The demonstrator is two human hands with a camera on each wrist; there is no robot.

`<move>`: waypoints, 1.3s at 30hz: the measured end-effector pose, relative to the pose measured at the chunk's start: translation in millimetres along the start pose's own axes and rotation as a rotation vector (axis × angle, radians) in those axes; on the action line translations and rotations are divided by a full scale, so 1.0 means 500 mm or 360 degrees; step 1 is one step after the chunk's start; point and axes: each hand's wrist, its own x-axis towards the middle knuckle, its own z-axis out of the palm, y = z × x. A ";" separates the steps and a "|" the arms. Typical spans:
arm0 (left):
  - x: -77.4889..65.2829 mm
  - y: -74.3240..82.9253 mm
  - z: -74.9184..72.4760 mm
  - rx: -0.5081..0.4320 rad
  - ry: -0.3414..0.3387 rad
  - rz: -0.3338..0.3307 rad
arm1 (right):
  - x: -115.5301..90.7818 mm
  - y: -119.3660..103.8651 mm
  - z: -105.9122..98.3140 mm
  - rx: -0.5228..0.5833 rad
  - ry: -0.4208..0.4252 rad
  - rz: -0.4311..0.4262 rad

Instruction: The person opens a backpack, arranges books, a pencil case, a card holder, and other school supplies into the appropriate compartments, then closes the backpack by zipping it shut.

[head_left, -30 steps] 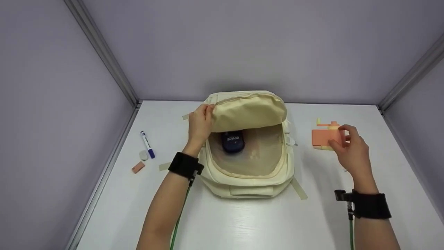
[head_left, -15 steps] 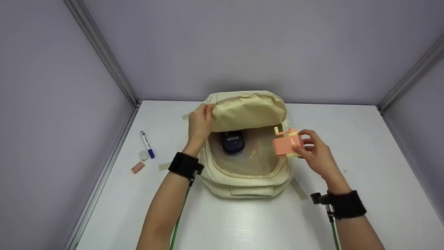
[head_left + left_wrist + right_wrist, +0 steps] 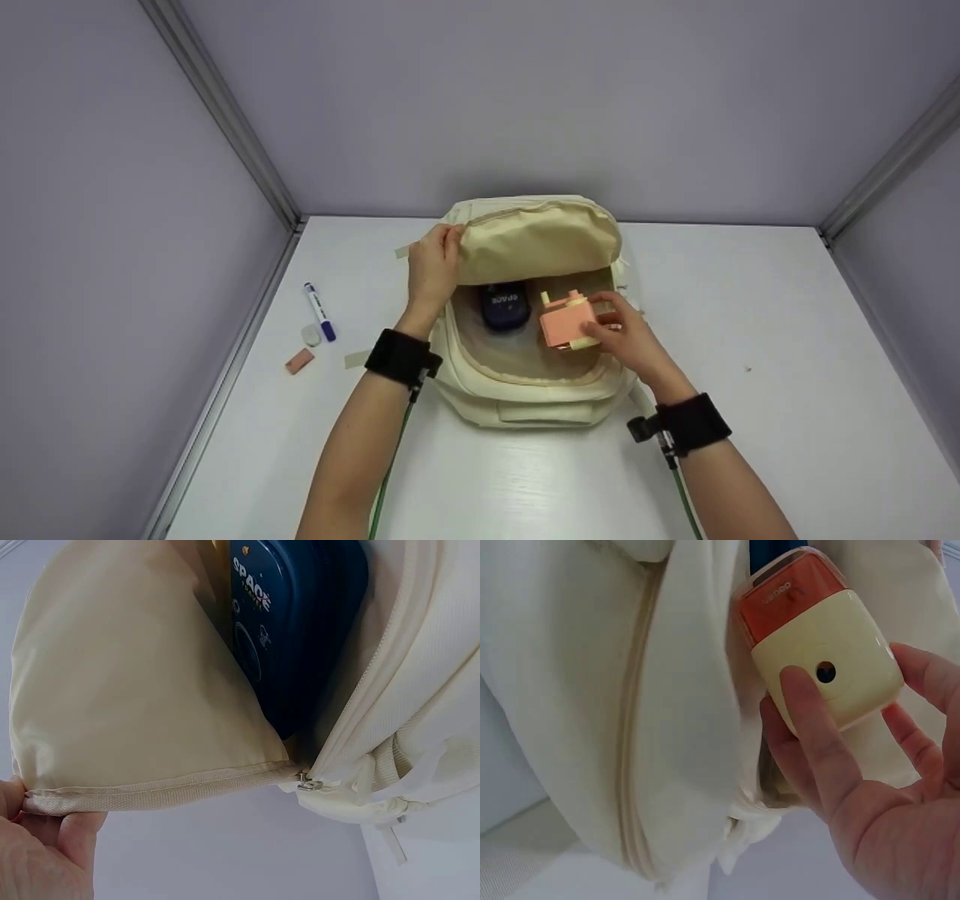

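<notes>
A cream backpack (image 3: 540,405) lies on the table with its main compartment unzipped. My left hand (image 3: 435,270) pinches the edge of its flap (image 3: 540,240) and holds it up; the left wrist view shows the thumb and fingers on the hem (image 3: 150,795). My right hand (image 3: 630,337) grips an orange and cream crank pencil sharpener (image 3: 568,324) over the right part of the opening. In the right wrist view, the sharpener's cream face with a round pencil hole (image 3: 826,672) shows between the fingers. A dark blue case (image 3: 504,306) lettered SPACE sits inside the backpack, partly under the flap.
Left of the backpack lie a whiteboard marker (image 3: 319,311), a small whitish oval piece (image 3: 310,335) and a small pinkish-brown block (image 3: 299,361). Straps (image 3: 357,359) stick out from the backpack's sides. Grey walls (image 3: 525,112) enclose the table's back and sides.
My right hand has lifted the pencil sharpener off the table at the right and carried it left over the backpack's opening. The left hand and flap have stayed in place.
</notes>
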 end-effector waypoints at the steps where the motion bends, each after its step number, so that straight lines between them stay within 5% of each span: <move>1: 0.000 0.000 0.000 0.0005 0.0000 -0.0003 | 0.004 0.003 0.004 0.0031 0.0005 0.0019; 14: 0.001 0.000 0.000 -0.0001 -0.0004 -0.0025 | 0.024 0.008 0.066 0.0546 0.0257 0.0317; 24: 0.001 -0.001 0.004 -0.0017 -0.0011 -0.0053 | 0.011 0.001 0.098 0.0157 0.0298 0.0195; 33: -0.001 0.001 0.007 -0.0018 -0.0026 -0.0046 | 0.005 -0.018 0.133 0.0394 0.0374 0.0197; 39: -0.004 0.000 0.007 0.0002 -0.0042 -0.0011 | 0.015 -0.007 0.132 0.0409 0.0229 0.0082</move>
